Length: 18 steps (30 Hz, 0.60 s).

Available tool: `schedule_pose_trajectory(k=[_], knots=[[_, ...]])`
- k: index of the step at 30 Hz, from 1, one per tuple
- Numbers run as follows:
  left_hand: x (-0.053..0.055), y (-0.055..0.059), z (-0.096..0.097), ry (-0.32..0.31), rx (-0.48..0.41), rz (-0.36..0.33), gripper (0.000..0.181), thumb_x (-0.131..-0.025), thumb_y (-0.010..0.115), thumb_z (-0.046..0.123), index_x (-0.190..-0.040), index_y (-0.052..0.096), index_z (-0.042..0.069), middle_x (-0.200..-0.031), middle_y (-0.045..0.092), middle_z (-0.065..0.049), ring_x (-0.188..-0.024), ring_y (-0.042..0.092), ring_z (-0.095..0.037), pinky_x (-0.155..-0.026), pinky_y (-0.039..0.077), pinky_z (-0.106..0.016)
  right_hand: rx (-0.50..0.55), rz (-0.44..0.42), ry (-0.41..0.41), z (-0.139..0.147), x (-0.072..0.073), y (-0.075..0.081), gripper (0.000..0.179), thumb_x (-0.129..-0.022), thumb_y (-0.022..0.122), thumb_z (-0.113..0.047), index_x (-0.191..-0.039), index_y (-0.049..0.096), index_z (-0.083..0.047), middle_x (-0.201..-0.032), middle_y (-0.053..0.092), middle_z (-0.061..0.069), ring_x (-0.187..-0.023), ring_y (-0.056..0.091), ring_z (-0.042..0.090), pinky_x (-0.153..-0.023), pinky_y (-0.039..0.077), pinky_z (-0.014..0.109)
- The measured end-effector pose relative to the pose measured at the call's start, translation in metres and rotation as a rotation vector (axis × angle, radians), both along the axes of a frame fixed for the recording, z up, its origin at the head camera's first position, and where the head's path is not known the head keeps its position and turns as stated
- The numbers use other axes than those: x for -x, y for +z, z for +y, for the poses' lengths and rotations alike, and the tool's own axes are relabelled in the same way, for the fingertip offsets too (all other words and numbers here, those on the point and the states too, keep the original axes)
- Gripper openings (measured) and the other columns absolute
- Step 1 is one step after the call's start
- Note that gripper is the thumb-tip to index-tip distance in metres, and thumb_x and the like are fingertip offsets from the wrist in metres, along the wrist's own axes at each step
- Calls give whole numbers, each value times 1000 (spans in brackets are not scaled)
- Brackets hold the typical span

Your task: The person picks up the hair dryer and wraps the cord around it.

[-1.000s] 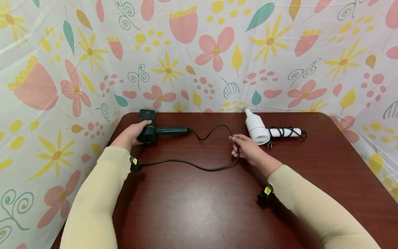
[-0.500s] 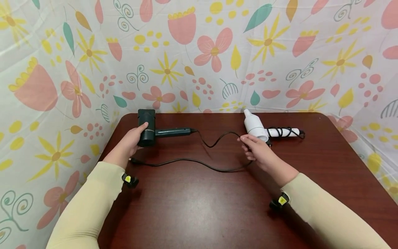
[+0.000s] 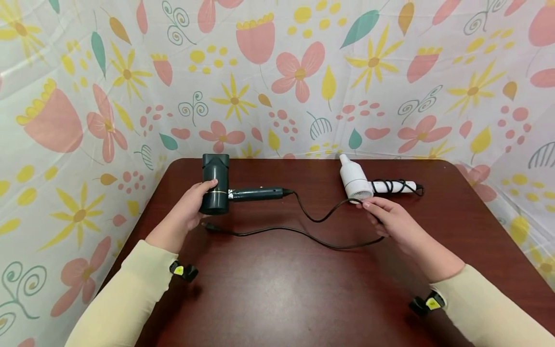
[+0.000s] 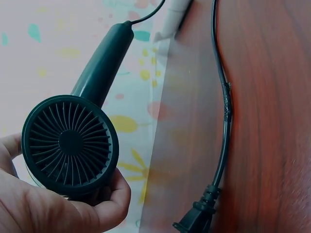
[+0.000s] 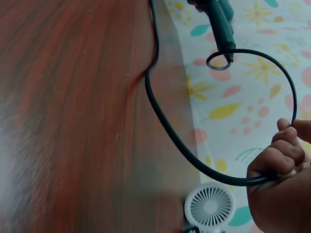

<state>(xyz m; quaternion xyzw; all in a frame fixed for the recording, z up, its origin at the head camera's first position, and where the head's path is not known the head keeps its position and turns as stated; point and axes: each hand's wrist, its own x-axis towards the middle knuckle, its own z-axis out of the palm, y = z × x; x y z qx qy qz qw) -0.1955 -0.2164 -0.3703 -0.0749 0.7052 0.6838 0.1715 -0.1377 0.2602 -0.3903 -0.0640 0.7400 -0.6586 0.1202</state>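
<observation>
Dark dryer (image 3: pixel 217 171), likely head-heavy; barrel (image 3: pixel 220 205) hold advised.
Left hand (image 3: pixel 187 207) grips barrel; right hand (image 3: pixel 396 219), beyond handle (image 3: pixel 257 193), pinches limp cord (image 4: pixel 227 102).

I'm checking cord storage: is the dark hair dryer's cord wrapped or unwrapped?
Unwrapped: the cord runs loosely from the dark hair dryer through the right hand to its plug.

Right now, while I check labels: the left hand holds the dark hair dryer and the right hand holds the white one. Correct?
Not quite: the right wrist view shows the right hand gripping a black cord, not the white hair dryer. The left hand does hold the dark hair dryer.
</observation>
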Motion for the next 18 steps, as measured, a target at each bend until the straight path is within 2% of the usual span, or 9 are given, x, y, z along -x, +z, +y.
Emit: schedule_pose_trajectory(k=[3,5,8,11,14,18], knots=[[-5,-1,3,-3,-12,5,76,-101,48,49,-155,17,6,-134,44,-15,-103,58,-19,-81,54,-33,-26,21,-1,7,-7,0,19,-104,53,-29,-106,66,-15,-73,45,-2,-49,25,13,-50,16,40],[-7,-1,4,6,-22,2,76,-101,48,50,-155,16,7,-136,43,-15,-104,57,-20,-81,54,-33,-55,37,-1,9,-10,0,20,-104,53,-28,-108,66,-13,-78,52,-5,-52,27,12,-50,19,38],[-11,-2,8,3,-39,3,77,-101,48,49,-156,14,7,-139,41,-17,-107,56,-22,-82,54,-33,-165,90,1,7,-15,1,24,-104,54,-26,-113,65,-7,-87,61,-7,-56,37,10,-49,31,32],[-15,-2,15,5,-54,4,76,-101,48,49,-155,15,8,-140,41,-17,-106,57,-22,-81,54,-33,-323,182,17,-1,-23,6,27,-103,56,-25,-116,65,-3,-92,65,-1,-66,51,11,-56,45,29],[-19,-3,23,-1,-61,12,76,-100,50,49,-155,17,8,-139,43,-18,-105,58,-22,-81,54,-33,-487,295,48,-13,-30,12,24,-102,58,-26,-115,68,-9,-95,64,1,-78,56,12,-65,49,28],[-24,-6,38,-11,-76,10,75,-99,52,48,-153,20,7,-137,46,-19,-103,61,-21,-80,55,-33,-591,419,116,-31,-35,17,14,-100,62,-24,-110,70,-21,-98,66,-6,-82,56,10,-68,48,27]])
